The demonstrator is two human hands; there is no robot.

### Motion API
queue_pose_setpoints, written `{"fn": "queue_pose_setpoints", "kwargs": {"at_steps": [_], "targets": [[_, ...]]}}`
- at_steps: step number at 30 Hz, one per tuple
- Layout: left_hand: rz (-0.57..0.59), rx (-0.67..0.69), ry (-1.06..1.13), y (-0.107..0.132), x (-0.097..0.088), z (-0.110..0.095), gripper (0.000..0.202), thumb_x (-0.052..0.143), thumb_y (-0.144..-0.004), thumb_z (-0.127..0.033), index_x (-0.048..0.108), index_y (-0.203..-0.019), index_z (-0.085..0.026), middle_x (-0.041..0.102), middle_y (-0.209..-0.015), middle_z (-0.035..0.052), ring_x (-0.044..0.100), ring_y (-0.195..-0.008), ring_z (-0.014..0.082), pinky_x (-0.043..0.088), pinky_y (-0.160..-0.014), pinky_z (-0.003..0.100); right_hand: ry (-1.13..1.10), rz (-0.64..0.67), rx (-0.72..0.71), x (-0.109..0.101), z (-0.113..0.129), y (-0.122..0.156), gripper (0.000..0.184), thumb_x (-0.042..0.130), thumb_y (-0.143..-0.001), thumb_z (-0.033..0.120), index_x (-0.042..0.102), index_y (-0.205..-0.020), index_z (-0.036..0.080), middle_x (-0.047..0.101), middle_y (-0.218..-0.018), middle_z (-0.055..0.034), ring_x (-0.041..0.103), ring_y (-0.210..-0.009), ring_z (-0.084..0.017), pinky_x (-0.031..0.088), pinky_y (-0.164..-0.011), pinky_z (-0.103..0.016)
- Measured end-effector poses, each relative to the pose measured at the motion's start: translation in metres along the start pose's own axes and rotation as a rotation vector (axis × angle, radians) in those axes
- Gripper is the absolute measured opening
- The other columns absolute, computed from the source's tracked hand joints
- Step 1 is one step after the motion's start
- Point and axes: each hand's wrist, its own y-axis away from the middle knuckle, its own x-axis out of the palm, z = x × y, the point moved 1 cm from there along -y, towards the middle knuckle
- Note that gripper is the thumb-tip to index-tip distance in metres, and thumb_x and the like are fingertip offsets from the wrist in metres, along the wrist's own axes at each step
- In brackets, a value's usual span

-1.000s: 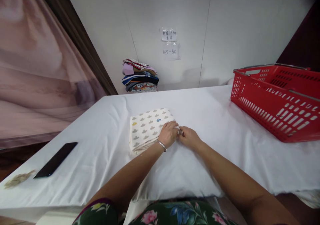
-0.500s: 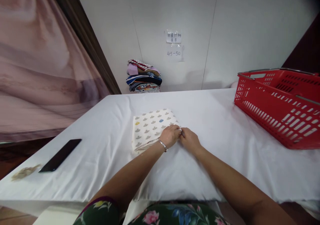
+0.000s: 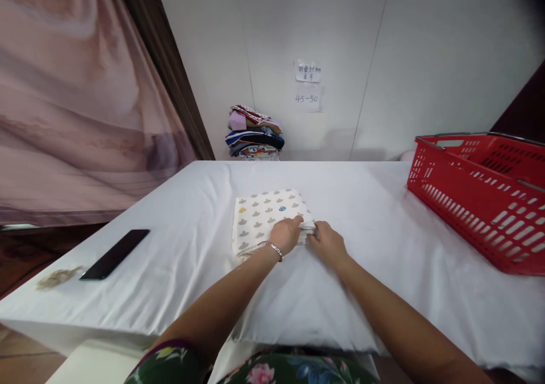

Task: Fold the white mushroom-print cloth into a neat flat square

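Note:
A folded white cloth [image 3: 266,213] printed with small grey cloud-like shapes, plus one yellow and one blue motif, lies flat on the white-covered table [image 3: 361,202]. My left hand [image 3: 286,235], with a silver bracelet at the wrist, grips the cloth's near edge close to its right corner. Just to the right, my right hand [image 3: 327,243] pinches the layered corner of the same cloth, its fingers closed. Several stacked layers show between the two hands. The undersides of both hands' fingers are partly hidden.
A red plastic basket [image 3: 472,196] with metal handles stands at the right. On the left lie a black phone [image 3: 114,254] and a beige tangle of string-like material [image 3: 58,277]. Behind the table's far edge rises a pile of folded fabrics [image 3: 255,137], below paper notes [image 3: 309,97] on the wall.
My hands have moved slightly apart at the cloth's near right corner, and its layered edge shows between them. The whole view has shifted a little.

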Motion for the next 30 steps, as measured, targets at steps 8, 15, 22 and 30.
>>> {"fn": "queue_pose_setpoints", "kwargs": {"at_steps": [8, 15, 22, 30], "targets": [[-0.104, -0.001, 0.078, -0.004, 0.001, -0.002, 0.022, 0.043, -0.084, -0.014, 0.051, -0.104, -0.019, 0.063, -0.095, 0.0041, 0.059, -0.084, 0.0175, 0.044, -0.072, 0.029, 0.042, -0.026, -0.032, 0.005, 0.000, -0.001, 0.023, 0.039, -0.085, 0.027, 0.048, -0.105, 0.018, 0.057, -0.102, -0.0060, 0.056, -0.084, -0.017, 0.031, -0.064, -0.026], [-0.299, 0.322, 0.062, 0.003, 0.008, -0.006, 0.020, 0.042, -0.081, -0.008, 0.059, -0.081, -0.018, 0.055, -0.116, 0.0059, 0.048, -0.109, 0.0202, 0.039, -0.089, 0.036, 0.012, -0.055, -0.065, 0.009, -0.006, -0.001, 0.023, 0.040, -0.085, 0.025, 0.046, -0.106, 0.018, 0.057, -0.102, -0.0054, 0.056, -0.084, -0.017, 0.031, -0.064, -0.025], [-0.284, 0.290, 0.001, 0.000, 0.009, -0.011, 0.018, 0.046, -0.086, -0.024, 0.064, -0.086, -0.019, 0.055, -0.119, 0.0050, 0.046, -0.111, 0.0223, 0.037, -0.090, 0.040, -0.008, -0.059, -0.069, 0.009, -0.008, -0.001, 0.023, 0.041, -0.086, 0.028, 0.046, -0.106, 0.019, 0.058, -0.103, -0.0059, 0.056, -0.083, -0.017, 0.031, -0.065, -0.025], [-0.185, 0.208, 0.079, -0.006, 0.017, -0.017, 0.016, 0.048, -0.083, -0.016, 0.064, -0.087, -0.017, 0.054, -0.123, 0.0061, 0.045, -0.114, 0.0214, 0.036, -0.093, 0.039, -0.009, -0.037, -0.059, 0.007, -0.009, -0.002, 0.026, 0.044, -0.083, 0.028, 0.047, -0.108, 0.019, 0.058, -0.104, -0.0063, 0.055, -0.087, -0.018, 0.033, -0.068, -0.025]]}}
